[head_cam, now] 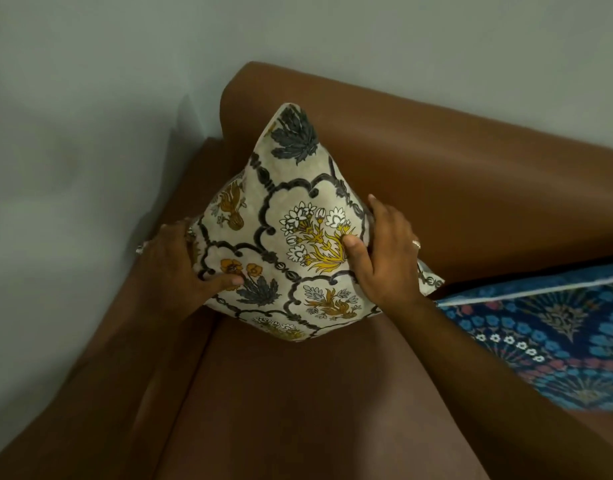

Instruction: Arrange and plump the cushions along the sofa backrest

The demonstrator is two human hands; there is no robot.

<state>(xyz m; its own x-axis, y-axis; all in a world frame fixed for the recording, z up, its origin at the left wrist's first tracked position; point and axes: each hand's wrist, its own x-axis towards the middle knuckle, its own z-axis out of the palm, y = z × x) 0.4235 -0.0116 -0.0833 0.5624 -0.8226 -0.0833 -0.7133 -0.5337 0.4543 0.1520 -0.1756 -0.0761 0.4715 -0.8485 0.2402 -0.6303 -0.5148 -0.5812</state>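
A cream cushion (pixel 291 209) printed with yellow flowers and dark leaves stands on one corner in the left corner of the brown sofa, leaning against the backrest (pixel 436 174). My left hand (pixel 180 268) presses its left side, thumb on the front. On the cushion's right side my right hand (pixel 384 251) grips it, its thumb pushed into the yellow flower; a ring shows on one finger. A blue patterned cushion (pixel 547 334) lies on the seat to the right, under my right forearm.
The brown sofa seat (pixel 298 410) stretches toward me. The armrest (pixel 152 341) runs along the left, with a grey wall (pixel 73 133) beside it and behind the backrest.
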